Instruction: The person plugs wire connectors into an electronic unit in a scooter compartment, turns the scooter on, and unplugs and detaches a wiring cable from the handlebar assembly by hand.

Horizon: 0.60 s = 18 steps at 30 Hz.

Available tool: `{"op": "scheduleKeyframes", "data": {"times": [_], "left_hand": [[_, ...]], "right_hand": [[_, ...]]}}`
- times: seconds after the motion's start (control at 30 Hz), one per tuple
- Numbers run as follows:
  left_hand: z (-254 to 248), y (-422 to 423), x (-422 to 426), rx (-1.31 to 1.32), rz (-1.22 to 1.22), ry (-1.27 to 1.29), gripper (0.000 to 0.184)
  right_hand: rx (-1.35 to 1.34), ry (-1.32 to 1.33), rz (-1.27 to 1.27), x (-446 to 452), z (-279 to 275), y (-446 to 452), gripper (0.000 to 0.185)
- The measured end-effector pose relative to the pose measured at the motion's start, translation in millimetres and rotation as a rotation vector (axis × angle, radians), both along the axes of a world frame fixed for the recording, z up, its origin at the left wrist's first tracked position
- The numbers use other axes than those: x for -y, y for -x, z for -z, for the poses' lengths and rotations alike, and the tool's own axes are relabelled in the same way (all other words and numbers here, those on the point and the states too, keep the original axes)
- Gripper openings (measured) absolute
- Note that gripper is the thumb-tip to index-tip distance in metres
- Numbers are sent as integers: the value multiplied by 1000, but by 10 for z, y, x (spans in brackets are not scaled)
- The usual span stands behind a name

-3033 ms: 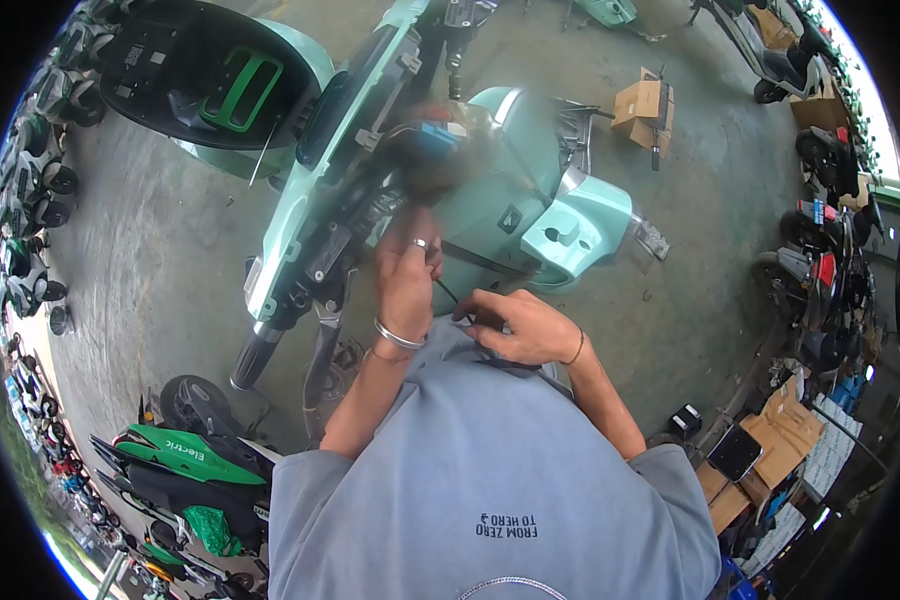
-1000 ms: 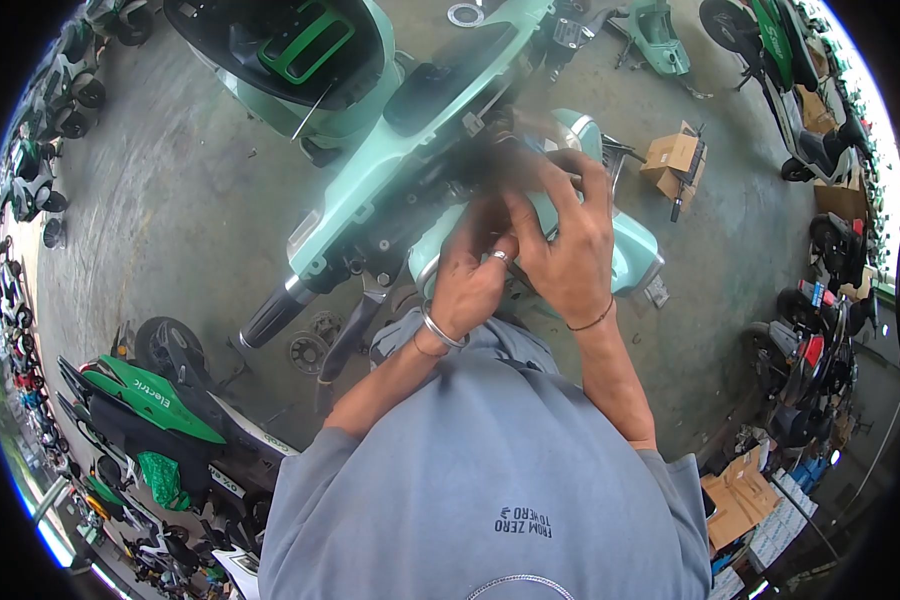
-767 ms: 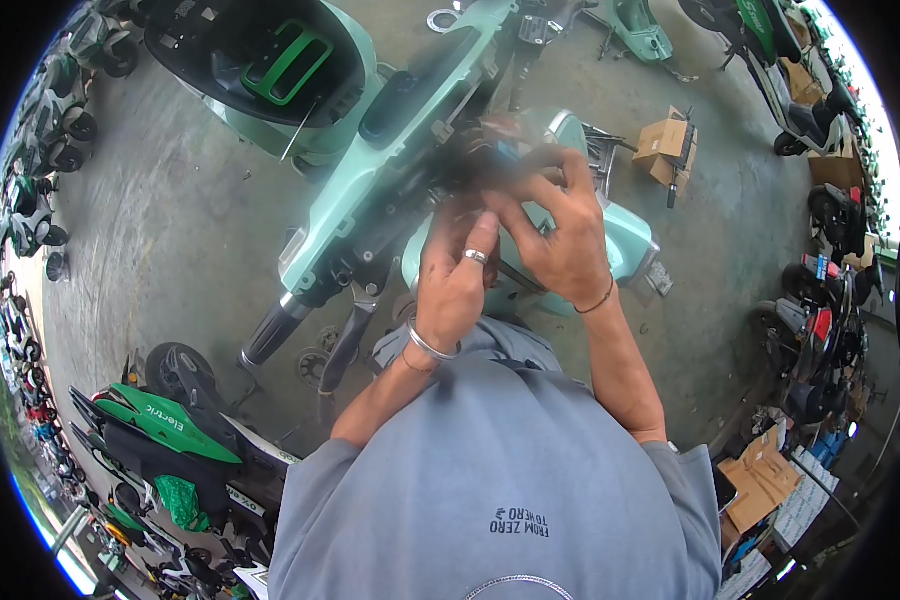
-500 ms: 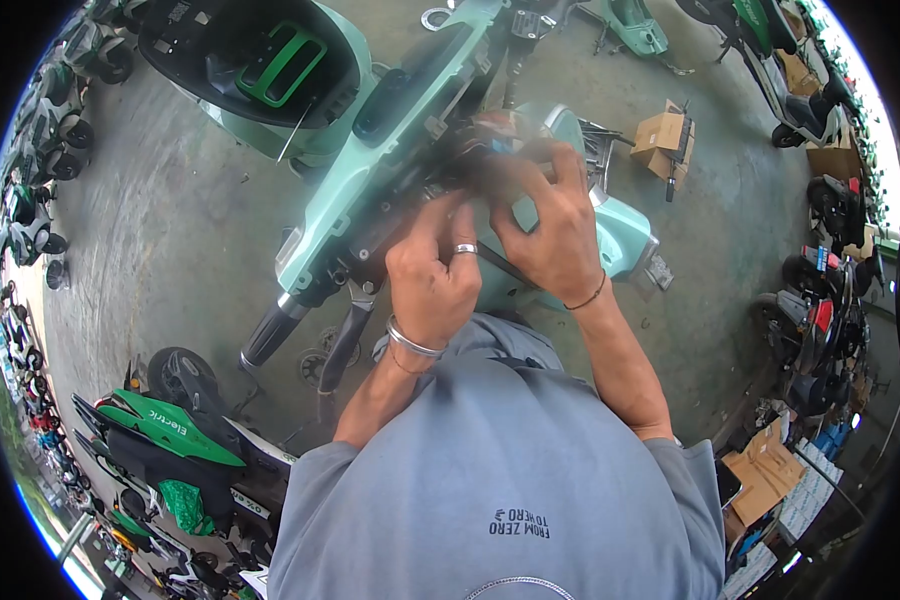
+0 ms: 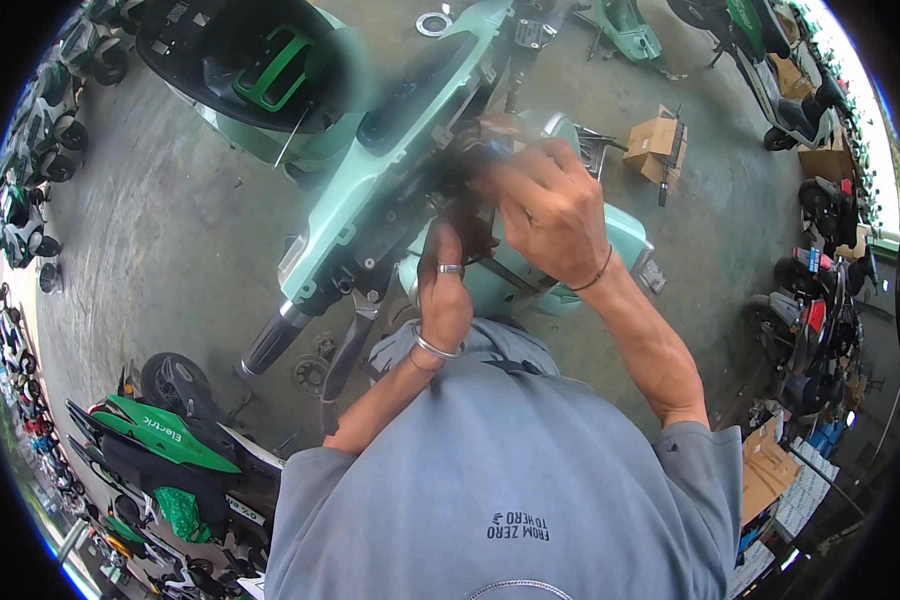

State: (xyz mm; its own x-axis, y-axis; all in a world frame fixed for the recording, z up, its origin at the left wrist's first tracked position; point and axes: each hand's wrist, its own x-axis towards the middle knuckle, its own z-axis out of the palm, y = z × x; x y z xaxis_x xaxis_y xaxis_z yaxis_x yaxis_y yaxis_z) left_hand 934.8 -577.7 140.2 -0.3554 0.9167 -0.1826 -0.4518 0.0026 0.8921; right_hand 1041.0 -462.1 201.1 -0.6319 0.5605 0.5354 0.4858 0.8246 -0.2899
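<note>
A mint-green scooter handlebar cover (image 5: 350, 185) runs diagonally in front of me, with a dark grip (image 5: 270, 340) and a brake lever (image 5: 348, 350) at its near end. My left hand (image 5: 448, 300), ringed and with a bangle, reaches up from below to the underside of the cover; its fingertips are in shadow and partly hidden. Beside it, my right hand (image 5: 560, 215) has its fingers curled and pinched at the dark, blurred parts behind the cover. What it pinches cannot be made out. Below the hands shows the scooter's mint-green front body (image 5: 625, 235).
An open scooter seat bucket (image 5: 260, 70) with a green insert is at upper left. A cardboard box (image 5: 655, 140) lies on the floor to the right. A green-and-black electric motorcycle (image 5: 170, 430) stands at lower left. Many parked scooters line both sides.
My left hand has shifted slightly down and turned, its fingers now reaching under the cover. My right hand has closed from a looser, spread pinch and turned its back more toward the camera.
</note>
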Motion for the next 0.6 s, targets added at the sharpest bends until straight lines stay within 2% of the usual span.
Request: {"op": "scheduleKeyframes", "data": {"times": [0.03, 0.1, 0.2, 0.3, 0.37, 0.43, 0.5, 0.6], "left_hand": [[85, -72, 12, 5, -9, -3, 47], [-91, -180, -80, -4, -85, 12, 48], [-112, -207, -212, -72, -34, 34, 45], [-186, -188, -321, -93, -17, 24, 43], [-182, -187, -354, 40, -28, 0, 37], [-162, -161, -370, 8, -39, -20, 34], [-151, -141, -385, 127, -19, -25, 34], [-98, -105, -463, 11, 62, -17, 33]], "right_hand": [[-53, 33, -9, -37, -37, 7, 20], [-72, 48, -41, -111, -87, 21, 19], [-41, 217, -85, -171, -161, -7, 14], [-64, 211, -76, -174, -61, -50, 14], [-80, 197, -97, -122, -5, -49, 14], [-175, 258, -22, -88, 74, -55, 14], [-189, 259, -31, -101, 94, -41, 14], [-176, 293, -30, -130, 63, -67, 16]]}}
